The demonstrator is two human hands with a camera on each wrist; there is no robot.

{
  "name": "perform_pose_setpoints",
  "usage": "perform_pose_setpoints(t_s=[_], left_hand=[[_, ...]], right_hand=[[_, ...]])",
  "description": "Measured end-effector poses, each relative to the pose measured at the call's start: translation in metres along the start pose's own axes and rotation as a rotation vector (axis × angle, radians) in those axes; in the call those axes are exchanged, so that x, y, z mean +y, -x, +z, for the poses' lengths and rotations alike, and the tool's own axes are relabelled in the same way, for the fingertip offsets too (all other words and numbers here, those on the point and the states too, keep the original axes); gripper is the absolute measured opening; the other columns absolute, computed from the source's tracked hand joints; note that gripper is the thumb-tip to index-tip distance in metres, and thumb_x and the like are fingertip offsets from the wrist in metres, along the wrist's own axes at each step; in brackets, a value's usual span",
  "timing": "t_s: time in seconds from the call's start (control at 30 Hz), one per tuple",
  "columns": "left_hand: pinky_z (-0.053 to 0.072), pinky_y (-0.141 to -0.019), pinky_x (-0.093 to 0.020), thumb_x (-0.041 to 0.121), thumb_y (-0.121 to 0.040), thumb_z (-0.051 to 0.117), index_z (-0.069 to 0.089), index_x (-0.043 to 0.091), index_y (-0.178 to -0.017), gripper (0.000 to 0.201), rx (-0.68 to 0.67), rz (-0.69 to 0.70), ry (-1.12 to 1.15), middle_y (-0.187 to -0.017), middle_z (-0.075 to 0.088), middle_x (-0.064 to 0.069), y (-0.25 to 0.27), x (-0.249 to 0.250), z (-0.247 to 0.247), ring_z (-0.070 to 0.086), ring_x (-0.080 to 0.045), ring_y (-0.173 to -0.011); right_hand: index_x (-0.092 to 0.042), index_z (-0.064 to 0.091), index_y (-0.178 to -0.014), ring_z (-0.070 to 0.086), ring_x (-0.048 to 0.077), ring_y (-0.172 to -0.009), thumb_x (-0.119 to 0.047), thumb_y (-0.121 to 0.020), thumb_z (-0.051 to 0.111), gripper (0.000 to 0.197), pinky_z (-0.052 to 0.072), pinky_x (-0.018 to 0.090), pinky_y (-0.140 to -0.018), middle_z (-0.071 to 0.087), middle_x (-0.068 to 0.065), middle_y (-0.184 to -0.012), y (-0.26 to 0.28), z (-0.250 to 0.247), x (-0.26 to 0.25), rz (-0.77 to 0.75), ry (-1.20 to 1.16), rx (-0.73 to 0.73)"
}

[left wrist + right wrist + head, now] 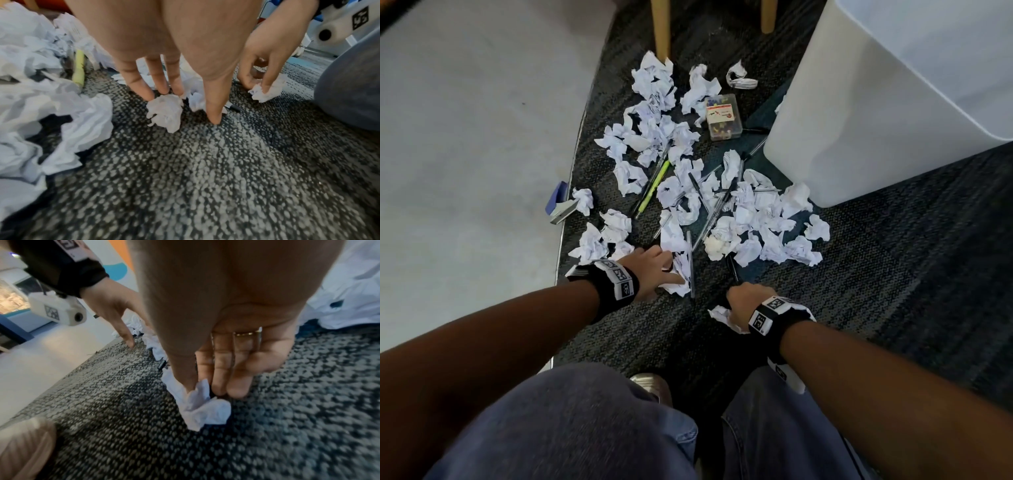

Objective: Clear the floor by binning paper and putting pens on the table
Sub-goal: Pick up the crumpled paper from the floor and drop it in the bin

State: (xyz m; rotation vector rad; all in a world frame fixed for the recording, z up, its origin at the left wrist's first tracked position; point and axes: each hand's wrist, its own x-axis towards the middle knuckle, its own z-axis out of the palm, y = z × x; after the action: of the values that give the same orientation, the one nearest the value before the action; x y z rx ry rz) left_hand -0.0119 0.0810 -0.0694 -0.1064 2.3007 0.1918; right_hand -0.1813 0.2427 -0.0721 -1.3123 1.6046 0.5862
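Observation:
Many crumpled paper balls (688, 192) and several pens (717, 209) lie scattered on the dark speckled carpet (859, 274). A yellow-green highlighter (654, 185) lies among them. My left hand (667, 270) reaches into the near edge of the pile; its straight fingers (158, 78) touch a small paper ball (164, 112), and the thumb tip rests on the carpet. My right hand (203, 389) pinches a crumpled paper (201, 407) between thumb and fingers just above the carpet. A black pen (732, 270) lies just beyond its knuckles; whether it is held I cannot tell.
A tall white bin (859, 120) stands at the right, close to the pile. A clear box of push pins (723, 118) and a blue stapler (560, 204) lie on the floor. Wooden legs (661, 31) stand at the back. Pale hard floor (465, 137) lies left. My shoe (24, 443) is near.

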Motion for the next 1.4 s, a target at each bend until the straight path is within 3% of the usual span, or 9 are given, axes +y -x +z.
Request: perform_pose_setpoints(t_s=[0.17,0.33,0.57,0.73,0.93,1.13,1.2,1.27,1.4], left_hand=[[0.033,-0.100,-0.046,0.034,-0.090,0.061,0.019,0.044,-0.146,0.070,0.003,-0.008,-0.040,-0.149,0.022,-0.008,-0.007,0.007,0.006,0.024,-0.032,-0.134],[0.030,-0.095,-0.043,0.030,-0.094,0.053,0.030,0.033,-0.143,0.054,0.033,-0.072,-0.059,-0.139,0.042,-0.003,-0.015,0.017,0.005,0.039,-0.027,-0.124],[0.032,-0.094,-0.041,0.042,-0.100,0.038,0.045,0.029,-0.132,0.035,0.119,-0.075,0.055,-0.123,0.059,0.002,-0.013,0.011,-0.011,0.052,-0.025,-0.112],[0.039,-0.092,-0.037,0.048,-0.099,0.034,0.047,0.023,-0.130,0.041,0.186,-0.043,0.167,-0.120,0.053,-0.003,-0.002,-0.006,-0.053,0.051,-0.026,-0.113],[0.042,-0.078,-0.029,0.044,-0.096,0.047,0.050,0.019,-0.127,0.039,0.252,-0.158,0.473,-0.115,0.058,-0.005,0.018,-0.028,-0.126,0.053,-0.021,-0.092],[0.035,-0.062,-0.028,0.042,-0.088,0.062,0.058,0.020,-0.106,0.028,0.607,-0.190,0.634,-0.070,0.048,0.010,0.042,-0.039,-0.206,0.049,-0.016,-0.067],[0.036,-0.063,-0.028,0.038,-0.088,0.062,0.058,0.020,-0.108,0.027,0.734,-0.167,0.671,-0.070,0.048,0.008,0.047,-0.039,-0.233,0.049,-0.016,-0.066],[0.034,-0.063,-0.026,0.036,-0.089,0.062,0.056,0.026,-0.115,0.028,0.832,-0.154,0.700,-0.070,0.049,0.010,0.051,-0.039,-0.259,0.048,-0.013,-0.064],[0.041,-0.077,-0.021,0.031,-0.091,0.060,0.055,0.033,-0.122,0.032,0.957,-0.037,0.721,-0.106,0.066,0.011,0.049,-0.034,-0.304,0.060,-0.014,-0.091]], right_hand=[[-0.016,0.046,-0.095,0.044,0.020,-0.059,-0.037,-0.094,0.054,0.022,0.042,0.036,-0.063,0.045,0.002,-0.074,-0.001,-0.008,0.008,0.028,-0.079,0.061],[-0.015,0.049,-0.104,0.053,0.027,-0.072,-0.039,-0.092,0.056,0.028,0.046,0.035,-0.063,0.054,0.007,-0.086,0.004,-0.022,0.011,0.046,-0.205,0.138],[-0.022,0.044,-0.096,0.054,0.028,-0.073,-0.031,-0.090,0.055,0.015,0.039,0.030,-0.061,0.055,0.002,-0.079,0.007,-0.032,0.008,0.036,-0.379,0.313],[-0.017,0.049,-0.095,0.056,0.033,-0.082,-0.021,-0.089,0.047,0.007,0.046,0.035,-0.068,0.061,0.011,-0.086,0.014,-0.061,0.012,0.053,-0.484,0.436],[-0.020,0.055,-0.129,0.063,0.030,-0.095,-0.023,-0.093,0.051,0.036,0.051,0.034,-0.082,0.069,0.010,-0.097,0.041,-0.103,0.021,0.047,-0.684,0.667],[-0.030,0.064,-0.112,0.067,0.017,-0.080,-0.026,-0.091,0.061,0.021,0.057,0.038,-0.082,0.073,0.005,-0.094,0.090,-0.151,0.039,-0.061,-0.927,1.001],[-0.032,0.070,-0.111,0.067,0.010,-0.073,-0.025,-0.091,0.064,0.022,0.059,0.040,-0.079,0.074,-0.006,-0.090,0.111,-0.164,0.045,-0.082,-0.993,1.088],[-0.033,0.073,-0.109,0.064,0.010,-0.059,-0.019,-0.092,0.063,0.024,0.060,0.037,-0.062,0.071,-0.017,-0.080,0.136,-0.177,0.047,-0.121,-1.091,1.170],[-0.025,0.076,-0.107,0.066,0.034,-0.054,-0.003,-0.094,0.054,0.034,0.053,0.030,-0.047,0.072,-0.010,-0.101,0.172,-0.195,0.056,-0.219,-1.234,1.227]])
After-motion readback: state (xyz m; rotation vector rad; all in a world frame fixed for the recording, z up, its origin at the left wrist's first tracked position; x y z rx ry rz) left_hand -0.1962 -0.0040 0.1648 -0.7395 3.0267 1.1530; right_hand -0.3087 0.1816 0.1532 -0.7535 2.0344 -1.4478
